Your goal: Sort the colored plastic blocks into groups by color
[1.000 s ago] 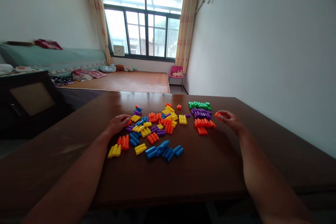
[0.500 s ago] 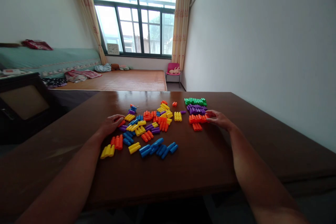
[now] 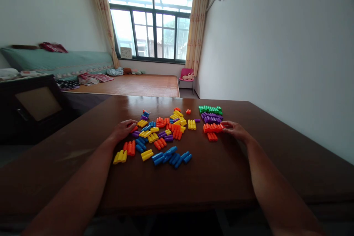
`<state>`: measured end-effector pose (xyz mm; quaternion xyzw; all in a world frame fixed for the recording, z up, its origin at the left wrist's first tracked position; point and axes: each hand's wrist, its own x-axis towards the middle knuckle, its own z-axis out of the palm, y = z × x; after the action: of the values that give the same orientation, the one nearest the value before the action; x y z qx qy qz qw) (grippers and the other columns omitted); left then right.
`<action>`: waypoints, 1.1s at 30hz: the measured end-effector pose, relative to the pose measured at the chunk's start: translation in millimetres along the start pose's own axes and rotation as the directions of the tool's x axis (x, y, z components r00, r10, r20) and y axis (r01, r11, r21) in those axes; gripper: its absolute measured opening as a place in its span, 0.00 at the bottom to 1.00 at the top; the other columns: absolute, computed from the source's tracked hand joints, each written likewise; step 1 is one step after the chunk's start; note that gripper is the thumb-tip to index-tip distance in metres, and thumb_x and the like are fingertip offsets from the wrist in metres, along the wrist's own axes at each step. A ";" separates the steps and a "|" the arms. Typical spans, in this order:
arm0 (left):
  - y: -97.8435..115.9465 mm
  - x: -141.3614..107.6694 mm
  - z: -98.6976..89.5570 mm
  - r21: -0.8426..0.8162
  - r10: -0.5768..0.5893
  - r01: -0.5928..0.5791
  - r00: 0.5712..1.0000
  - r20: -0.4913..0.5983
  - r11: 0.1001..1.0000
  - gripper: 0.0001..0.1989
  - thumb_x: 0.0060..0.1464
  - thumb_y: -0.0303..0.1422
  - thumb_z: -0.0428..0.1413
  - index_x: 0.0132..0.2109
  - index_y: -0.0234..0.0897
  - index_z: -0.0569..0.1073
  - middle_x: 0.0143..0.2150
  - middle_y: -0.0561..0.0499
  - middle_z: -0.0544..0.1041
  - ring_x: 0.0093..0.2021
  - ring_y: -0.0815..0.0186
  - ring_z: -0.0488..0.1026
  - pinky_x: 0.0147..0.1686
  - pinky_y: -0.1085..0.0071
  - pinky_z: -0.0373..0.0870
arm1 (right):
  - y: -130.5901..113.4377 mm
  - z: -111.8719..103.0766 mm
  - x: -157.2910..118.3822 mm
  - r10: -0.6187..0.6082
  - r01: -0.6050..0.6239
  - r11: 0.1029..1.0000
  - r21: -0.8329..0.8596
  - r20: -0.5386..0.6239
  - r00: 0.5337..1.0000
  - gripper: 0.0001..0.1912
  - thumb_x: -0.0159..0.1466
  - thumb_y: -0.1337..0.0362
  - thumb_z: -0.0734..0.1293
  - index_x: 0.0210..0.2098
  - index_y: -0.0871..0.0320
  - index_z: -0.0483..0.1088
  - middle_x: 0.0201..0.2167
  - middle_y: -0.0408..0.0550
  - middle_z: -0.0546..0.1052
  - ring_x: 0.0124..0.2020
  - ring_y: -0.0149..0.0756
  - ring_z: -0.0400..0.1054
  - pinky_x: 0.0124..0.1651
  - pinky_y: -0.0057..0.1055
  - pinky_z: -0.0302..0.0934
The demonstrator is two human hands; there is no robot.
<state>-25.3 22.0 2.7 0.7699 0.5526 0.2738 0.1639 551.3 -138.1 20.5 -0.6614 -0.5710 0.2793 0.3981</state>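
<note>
My left hand is at the left edge of a loose pile of coloured plastic tube blocks, its fingers bent over an orange block that partly shows beneath them. On the right, my right hand pinches the right end of a row of orange blocks. A smaller orange block lies just in front of that row. Behind it are a row of purple blocks and a row of green blocks. Blue blocks lie at the pile's near side.
All the blocks lie on a dark brown table. Yellow blocks and red-orange ones sit near my left forearm. A yellow block lies between pile and rows. Beyond the table are a bed and a pink chair.
The view has shifted slightly, so everything sits a little farther right. Both hands stay at the same orange blocks, and the blocks' arrangement looks the same.
</note>
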 end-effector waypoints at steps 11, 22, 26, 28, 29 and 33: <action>9.4 -4.4 -0.4 0.045 -0.006 0.007 1.000 -0.030 0.999 0.24 0.55 0.48 0.47 0.47 0.40 0.78 0.45 0.48 0.80 0.44 0.58 0.76 0.41 0.68 0.69 | -65.9 69.8 6.6 -0.498 0.383 0.807 -0.450 -0.167 0.851 0.17 0.65 0.57 0.61 0.49 0.55 0.72 0.48 0.53 0.75 0.50 0.43 0.68 0.54 0.40 0.62; 2.9 -3.3 5.0 0.045 0.025 -0.023 0.999 -0.039 0.999 0.20 0.57 0.45 0.48 0.46 0.41 0.78 0.46 0.49 0.80 0.44 0.59 0.75 0.42 0.68 0.68 | -166.8 231.3 67.7 -0.557 0.630 0.592 -0.503 0.309 0.771 0.20 0.66 0.60 0.62 0.57 0.57 0.68 0.52 0.52 0.75 0.54 0.43 0.65 0.57 0.40 0.59; 4.7 -4.7 2.7 0.047 0.016 -0.015 0.999 -0.031 0.999 0.21 0.57 0.45 0.48 0.46 0.40 0.79 0.46 0.47 0.80 0.44 0.58 0.75 0.42 0.68 0.69 | -178.0 263.1 91.0 -0.391 0.568 0.597 -0.567 0.413 0.823 0.24 0.65 0.56 0.64 0.60 0.53 0.66 0.49 0.52 0.77 0.55 0.44 0.65 0.53 0.37 0.62; 5.3 -5.3 2.1 0.044 0.021 -0.019 0.999 -0.032 0.999 0.21 0.57 0.44 0.48 0.47 0.39 0.79 0.46 0.47 0.80 0.44 0.58 0.76 0.43 0.68 0.69 | -179.3 268.7 97.2 -0.347 0.567 0.602 -0.562 0.456 0.820 0.23 0.65 0.55 0.64 0.59 0.49 0.67 0.45 0.49 0.78 0.52 0.42 0.68 0.49 0.34 0.63; 5.5 -5.6 2.0 0.040 0.024 -0.023 0.999 -0.033 0.999 0.21 0.57 0.44 0.48 0.47 0.39 0.78 0.46 0.47 0.80 0.44 0.59 0.76 0.43 0.68 0.69 | -179.6 268.2 99.1 -0.359 0.573 0.610 -0.547 0.453 0.816 0.22 0.65 0.55 0.64 0.58 0.48 0.67 0.44 0.49 0.78 0.50 0.42 0.69 0.49 0.34 0.63; 5.4 -5.4 2.2 0.030 0.040 -0.039 0.998 -0.038 0.999 0.21 0.56 0.45 0.48 0.46 0.39 0.79 0.45 0.48 0.80 0.44 0.59 0.75 0.41 0.69 0.69 | -179.8 242.6 97.7 -0.517 0.596 0.693 -0.406 0.296 0.803 0.22 0.65 0.55 0.64 0.57 0.52 0.68 0.47 0.51 0.78 0.48 0.40 0.70 0.50 0.35 0.64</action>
<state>-21.2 15.2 2.6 0.7775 0.5445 0.2837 0.1363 274.2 13.4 53.1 -0.5092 -0.8251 0.0463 0.2405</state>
